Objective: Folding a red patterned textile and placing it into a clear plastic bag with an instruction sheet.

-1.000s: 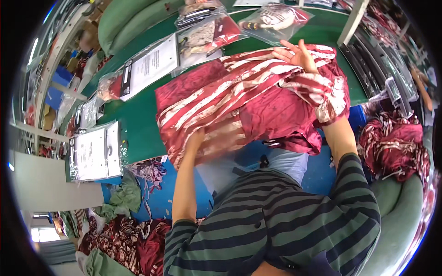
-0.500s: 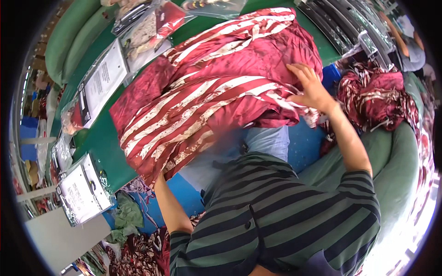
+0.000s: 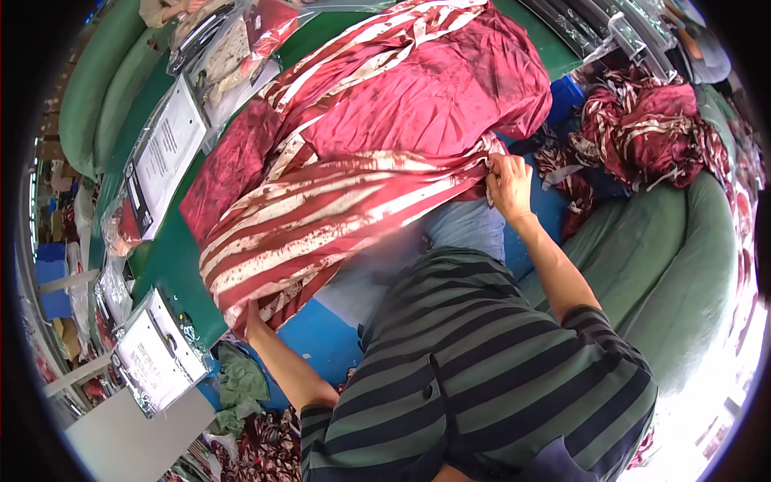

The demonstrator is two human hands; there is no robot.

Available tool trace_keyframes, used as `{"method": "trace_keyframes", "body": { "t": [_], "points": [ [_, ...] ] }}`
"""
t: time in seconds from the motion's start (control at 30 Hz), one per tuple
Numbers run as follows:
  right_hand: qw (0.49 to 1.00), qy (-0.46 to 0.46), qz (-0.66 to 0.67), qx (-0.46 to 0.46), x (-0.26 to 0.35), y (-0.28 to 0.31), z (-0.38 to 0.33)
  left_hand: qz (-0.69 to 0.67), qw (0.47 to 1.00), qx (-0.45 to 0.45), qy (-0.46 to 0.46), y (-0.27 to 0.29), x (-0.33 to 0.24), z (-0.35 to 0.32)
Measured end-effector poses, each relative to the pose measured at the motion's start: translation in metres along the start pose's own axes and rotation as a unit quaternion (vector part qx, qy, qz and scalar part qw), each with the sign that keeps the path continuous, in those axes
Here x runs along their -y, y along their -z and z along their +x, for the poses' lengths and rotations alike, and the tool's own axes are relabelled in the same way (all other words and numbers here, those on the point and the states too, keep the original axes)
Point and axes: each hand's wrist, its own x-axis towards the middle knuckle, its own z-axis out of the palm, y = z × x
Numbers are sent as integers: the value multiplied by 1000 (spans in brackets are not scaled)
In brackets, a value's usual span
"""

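A large red garment with cream stripes (image 3: 353,161) lies spread over the green table (image 3: 173,265). My right hand (image 3: 506,181) pinches its near edge at the right side. My left hand (image 3: 255,317) is mostly tucked under the garment's lower left corner, fingers hidden by the cloth. My striped green and dark shirt fills the lower middle of the view.
Clear plastic bags with printed sheets (image 3: 161,157) lie along the table's left side, and another bagged sheet (image 3: 152,357) sits at the near left corner. A heap of red patterned cloth (image 3: 642,132) rests at the right on green padding. More fabric lies on the floor at lower left.
My right hand has moved from on top of the garment to its near edge and gripped it. My left hand stays under the lower left corner. The view has swung left.
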Motion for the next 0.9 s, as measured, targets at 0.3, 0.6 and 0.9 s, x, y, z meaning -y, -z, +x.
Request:
{"method": "trace_keyframes", "body": {
  "t": [0.3, 0.6, 0.9],
  "points": [
    [975, -70, 198, -74, 9, 93, 67, -648, 730, -37, 213, 36, 40, 2],
    [968, 170, -21, -184, 8, 151, 213, -375, 891, 258, -11, -10, 50, -23],
    [962, 25, -239, -132, 26, 64, 172, -631, 752, 112, 156, -81, 71, -38]
  ]
}}
